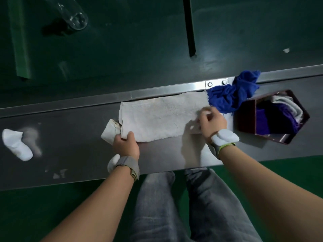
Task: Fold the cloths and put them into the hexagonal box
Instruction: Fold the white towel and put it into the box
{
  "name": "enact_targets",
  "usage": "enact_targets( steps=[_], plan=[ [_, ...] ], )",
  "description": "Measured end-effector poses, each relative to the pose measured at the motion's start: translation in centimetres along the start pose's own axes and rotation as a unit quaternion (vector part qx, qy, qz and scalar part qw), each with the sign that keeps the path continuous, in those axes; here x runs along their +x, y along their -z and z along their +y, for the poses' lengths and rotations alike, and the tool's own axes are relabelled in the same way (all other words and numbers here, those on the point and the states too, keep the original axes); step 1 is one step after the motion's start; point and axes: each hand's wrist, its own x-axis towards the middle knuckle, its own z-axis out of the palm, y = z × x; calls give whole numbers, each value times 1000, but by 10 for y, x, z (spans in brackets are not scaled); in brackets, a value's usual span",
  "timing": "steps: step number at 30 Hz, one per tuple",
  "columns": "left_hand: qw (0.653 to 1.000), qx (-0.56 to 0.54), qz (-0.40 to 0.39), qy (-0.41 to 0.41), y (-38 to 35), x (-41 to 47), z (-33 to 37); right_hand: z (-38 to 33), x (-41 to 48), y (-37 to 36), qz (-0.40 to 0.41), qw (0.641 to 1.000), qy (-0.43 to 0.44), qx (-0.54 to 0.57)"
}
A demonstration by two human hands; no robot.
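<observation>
A pale pink cloth lies flat in a long folded strip across the steel table. My left hand pinches its near left corner. My right hand grips the cloth's right end, and is blurred. A crumpled blue cloth lies just beyond the right hand, at the table's far rail. The dark hexagonal box stands at the right, with folded purple and grey cloths inside.
A white sock-like piece lies on the table at the far left. A small beige roll sits against the pink cloth's left end. A clear bottle lies on the green floor beyond. My legs are below the table's near edge.
</observation>
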Motion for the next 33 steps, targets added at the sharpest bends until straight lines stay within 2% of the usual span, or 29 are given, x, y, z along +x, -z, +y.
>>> enact_targets(
  steps=[2, 4, 7, 10, 13, 16, 17, 18, 20, 22, 24, 26, 29, 31, 33],
  plan=[
    [993, 44, 33, -100, -1, -22, 14, 4, -2, 0, -92, 994, -21, 62],
    [978, 67, 29, -197, -8, -44, 27, 5, 1, 2, -135, 972, -92, 170],
    [923, 84, -40, -374, -28, -73, 40, -2, 4, 8, -159, 916, -221, 295],
    [864, 110, -117, -476, -65, -107, 49, 3, 12, 19, -188, 887, -257, 335],
    [799, 222, -220, -514, -99, -124, 45, 7, 16, 29, -163, 911, -221, 306],
    [739, 312, -332, -496, -115, -125, 35, 15, 22, 38, -109, 963, -172, 178],
    [739, 306, -325, -504, -111, -123, 31, 20, 23, 39, -101, 978, -156, 99],
    [755, 288, -288, -515, -106, -119, 27, 24, 23, 40, -93, 985, -143, 7],
    [822, 252, -174, -480, -96, -103, 18, 27, 17, 39, -57, 987, -114, -102],
    [906, 218, -115, -344, -93, -84, 10, 28, 10, 35, -62, 987, -113, -91],
    [969, 151, -127, -152, -98, -69, 9, 26, 6, 29, -106, 980, -154, -60],
    [984, 114, -127, -50, -103, -57, 9, 23, 1, 25, -131, 970, -205, -4],
    [977, 131, -168, -27, -95, -54, 10, 21, -11, 22, -122, 957, -239, 108],
    [978, 106, -180, -15, -82, -56, 2, 25, -20, 21, -121, 948, -262, 135],
    [977, 84, -190, 40, -63, -60, -2, 25, -31, 21, -159, 924, -317, 141]
  ],
)
